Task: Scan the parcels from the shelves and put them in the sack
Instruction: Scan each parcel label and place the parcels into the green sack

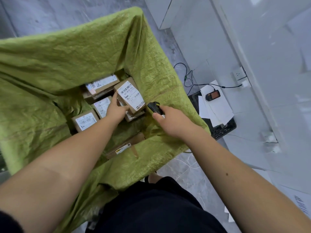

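Observation:
A big green woven sack (70, 58) stands open below me. At its bottom lie several brown cardboard parcels with white labels, one at the left (85, 122) and one at the back (101, 84). My left hand (116, 110) reaches down into the sack and grips a brown parcel (130, 95) by its near corner, label facing up. My right hand (170, 121) holds a black handheld scanner (154, 107) over the sack's right wall, its head pointing toward that parcel.
Right of the sack, a black crate (223, 130) holds white papers, with a small handheld device (212, 95) on top, cabled to a wall socket (239, 74). White walls rise at the right. Grey tiled floor surrounds the sack. More paper lies at bottom right (301, 204).

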A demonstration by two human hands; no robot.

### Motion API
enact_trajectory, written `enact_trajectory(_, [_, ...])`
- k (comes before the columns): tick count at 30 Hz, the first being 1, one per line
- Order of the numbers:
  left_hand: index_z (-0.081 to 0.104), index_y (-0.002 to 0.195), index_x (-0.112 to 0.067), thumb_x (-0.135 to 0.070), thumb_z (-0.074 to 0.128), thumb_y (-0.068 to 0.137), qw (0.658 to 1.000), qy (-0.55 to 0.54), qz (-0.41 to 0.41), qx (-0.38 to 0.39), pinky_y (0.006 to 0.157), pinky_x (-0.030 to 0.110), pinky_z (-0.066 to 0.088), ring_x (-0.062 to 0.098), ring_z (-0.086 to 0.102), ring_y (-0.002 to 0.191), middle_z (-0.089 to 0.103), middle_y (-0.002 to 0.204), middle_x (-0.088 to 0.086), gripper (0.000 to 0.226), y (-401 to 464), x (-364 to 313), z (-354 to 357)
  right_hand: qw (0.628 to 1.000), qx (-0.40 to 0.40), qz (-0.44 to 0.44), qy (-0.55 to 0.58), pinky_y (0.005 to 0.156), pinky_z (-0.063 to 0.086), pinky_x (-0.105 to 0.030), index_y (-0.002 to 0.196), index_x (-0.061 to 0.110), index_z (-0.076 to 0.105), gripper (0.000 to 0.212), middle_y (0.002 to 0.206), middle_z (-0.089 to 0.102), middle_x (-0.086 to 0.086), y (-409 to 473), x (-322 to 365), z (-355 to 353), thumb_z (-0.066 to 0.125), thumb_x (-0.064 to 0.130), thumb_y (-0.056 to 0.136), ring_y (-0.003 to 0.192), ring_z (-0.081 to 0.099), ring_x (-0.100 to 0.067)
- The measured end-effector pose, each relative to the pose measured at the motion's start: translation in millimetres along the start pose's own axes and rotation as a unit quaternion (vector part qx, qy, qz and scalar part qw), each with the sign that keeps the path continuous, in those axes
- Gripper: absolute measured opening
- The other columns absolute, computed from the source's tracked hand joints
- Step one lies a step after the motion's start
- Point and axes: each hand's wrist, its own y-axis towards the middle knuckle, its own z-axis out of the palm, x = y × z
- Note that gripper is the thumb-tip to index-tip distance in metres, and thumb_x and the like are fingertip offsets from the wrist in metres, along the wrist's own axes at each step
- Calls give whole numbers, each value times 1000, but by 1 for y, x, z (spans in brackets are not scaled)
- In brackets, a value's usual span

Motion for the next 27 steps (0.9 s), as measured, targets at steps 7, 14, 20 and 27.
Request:
enact_trajectory(7, [24,164,-33,-38,68,96,927,356,114,-17,109,45,45,32,41,147,35,167,6,82,-62,-6,-17,999,-1,-45,-12,73,42,-35,133,20,59,54,111,66,-3,-9,2,5,56,61,98,89,59,-20])
enact_trajectory(14, [30,163,-33,-54,61,97,897,429,87,-64,119,50,36,31,29,154,32,169,7,76,-144,-17,-16,994,-26,-99,-42,90,55,-44,147,28,48,62,125,63,-13,-10,-4,2,59,60,95,103,64,-35])
enact_trajectory(20, [34,161,-33,-62,57,95,860,481,68,-156,122,46,31,27,28,155,33,168,7,76,-212,-23,-2,974,-23,-202,-96,78,48,-39,148,35,46,58,127,60,-13,-9,-10,1,54,60,96,102,62,-34])
enact_trajectory(27, [41,159,-33,-59,60,94,835,445,8,-323,125,47,25,29,26,156,39,166,5,73,-310,-7,31,927,18,-338,-160,86,50,-43,151,36,40,59,124,56,-16,-36,-18,1,45,64,99,110,58,-37])
